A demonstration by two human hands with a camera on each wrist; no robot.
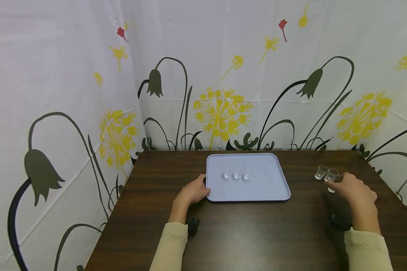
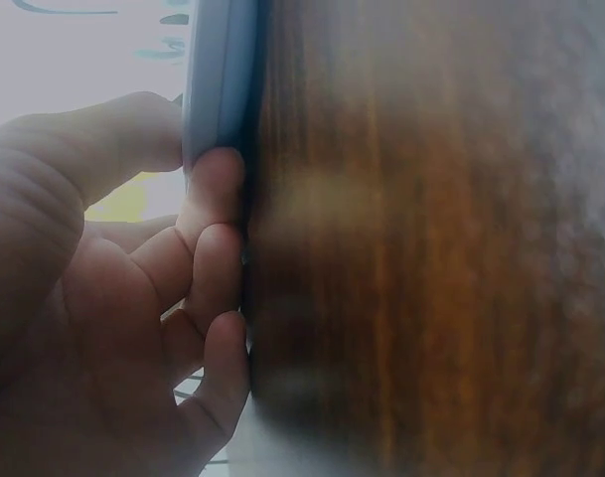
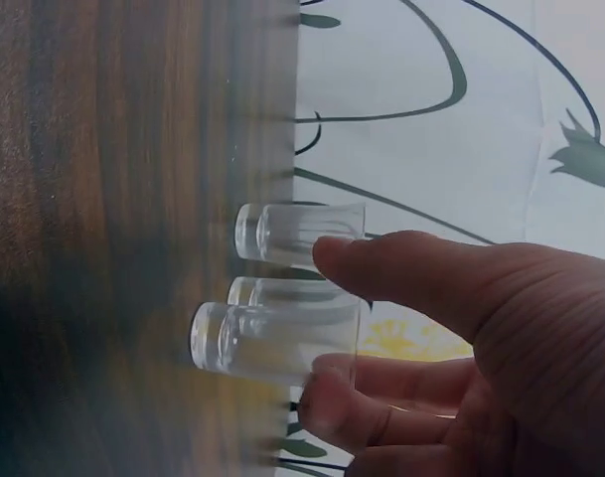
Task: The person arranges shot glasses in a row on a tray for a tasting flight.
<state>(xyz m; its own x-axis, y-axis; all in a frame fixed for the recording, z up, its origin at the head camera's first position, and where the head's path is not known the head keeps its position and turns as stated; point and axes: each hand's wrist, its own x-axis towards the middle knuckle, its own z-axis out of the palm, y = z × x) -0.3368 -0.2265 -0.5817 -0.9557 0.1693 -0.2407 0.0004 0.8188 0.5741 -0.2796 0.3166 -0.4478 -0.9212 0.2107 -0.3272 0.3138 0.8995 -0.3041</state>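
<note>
My left hand [image 1: 194,190] grips the left edge of a pale blue tray [image 1: 268,184], with the thumb over the rim and fingertips against the side in the left wrist view. Three small clear shot glasses [image 1: 237,173] stand in a row on the tray. At the right of the table, my right hand [image 1: 358,194] is around the nearest of three more shot glasses [image 3: 267,343]. The index finger is against this glass near its rim; the thumb looks slightly apart from it. Its base appears to rest on the table. The other two glasses [image 1: 321,172] stand just behind.
A dark brown wooden table [image 1: 251,233] bears the tray and the glasses. Behind and to the left hangs a white curtain [image 1: 210,45] with printed flowers. Both wrists wear dark camera bands.
</note>
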